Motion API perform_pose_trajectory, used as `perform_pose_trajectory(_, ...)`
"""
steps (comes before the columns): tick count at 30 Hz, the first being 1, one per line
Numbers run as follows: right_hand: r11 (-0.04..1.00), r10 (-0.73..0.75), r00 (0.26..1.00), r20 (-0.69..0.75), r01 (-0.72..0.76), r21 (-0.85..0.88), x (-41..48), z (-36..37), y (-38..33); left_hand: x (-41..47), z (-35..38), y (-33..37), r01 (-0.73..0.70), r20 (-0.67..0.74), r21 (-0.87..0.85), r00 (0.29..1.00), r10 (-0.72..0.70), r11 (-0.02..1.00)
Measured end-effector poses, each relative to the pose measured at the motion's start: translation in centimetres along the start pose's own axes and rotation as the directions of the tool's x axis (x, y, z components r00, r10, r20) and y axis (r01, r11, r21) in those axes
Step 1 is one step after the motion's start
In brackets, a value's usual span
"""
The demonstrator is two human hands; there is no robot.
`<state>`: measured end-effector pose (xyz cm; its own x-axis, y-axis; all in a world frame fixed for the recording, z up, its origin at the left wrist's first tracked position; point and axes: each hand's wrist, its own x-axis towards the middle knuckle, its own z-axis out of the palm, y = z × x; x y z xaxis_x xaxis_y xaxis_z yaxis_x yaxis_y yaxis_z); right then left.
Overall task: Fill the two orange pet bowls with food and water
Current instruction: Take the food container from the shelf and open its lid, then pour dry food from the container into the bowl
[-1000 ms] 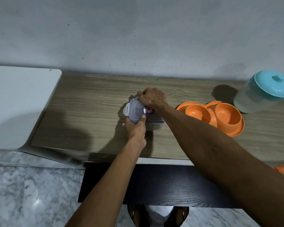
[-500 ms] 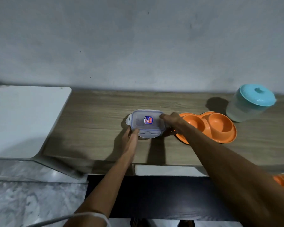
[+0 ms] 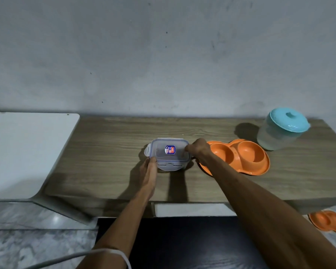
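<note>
A small clear food container (image 3: 169,152) with a snap lid and a red-blue sticker stands mid-table. My left hand (image 3: 149,171) rests against its front left corner with the fingers nearly straight. My right hand (image 3: 197,150) curls its fingers at the container's right edge, by the lid clip. Just right of that hand lies an orange double pet bowl (image 3: 244,158), both hollows showing only orange. A translucent jug with a teal lid (image 3: 283,131) stands behind the bowl at the far right.
The wooden table (image 3: 109,152) meets a grey wall at the back. A white surface (image 3: 27,148) adjoins it on the left. A second orange double bowl (image 3: 330,222) lies lower, past the table's front right edge. A dark panel sits under the table.
My right hand moved from the lid's back edge to the container's right side. The lid, tilted a second ago, now lies flat. My left hand loosened and slid to the front left corner.
</note>
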<state>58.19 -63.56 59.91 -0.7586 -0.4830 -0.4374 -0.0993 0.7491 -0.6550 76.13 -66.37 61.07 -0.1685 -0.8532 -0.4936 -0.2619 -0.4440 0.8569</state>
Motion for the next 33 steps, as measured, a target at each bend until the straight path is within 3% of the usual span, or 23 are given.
perform_pose_trajectory(4,0.974,-0.013,1.000,-0.021,0.018,0.225,0.1,-0.6,-1.3,1.3,0.5,-0.7,0.039,0.013,-0.023,0.999,-0.038,0.999)
perform_pose_trajectory(8,0.852,-0.012,0.999,0.033,-0.007,0.523,0.4,-1.5,-3.2,2.9,1.0,-1.9,0.081,0.009,-0.019,0.997,-0.081,0.997)
perform_pose_trajectory(14,0.774,-0.006,1.000,-0.029,0.023,0.632,4.7,-1.3,-5.7,2.3,0.2,-0.8,0.032,0.021,0.061,0.999,-0.034,0.998)
perform_pose_trajectory(25,0.893,0.073,0.988,-0.135,-0.005,0.450,16.0,3.4,-2.7,3.9,0.5,-1.8,-0.034,-0.018,0.081,0.999,0.036,0.996)
perform_pose_trajectory(30,0.928,0.116,0.987,-0.112,-0.068,0.367,13.2,3.6,-2.7,4.2,0.5,-2.1,-0.022,-0.012,0.045,1.000,0.022,0.999)
perform_pose_trajectory(33,0.960,0.057,0.986,-0.158,-0.011,0.280,11.9,3.2,-3.0,4.3,0.7,-2.4,-0.045,0.009,0.055,0.999,0.044,0.998)
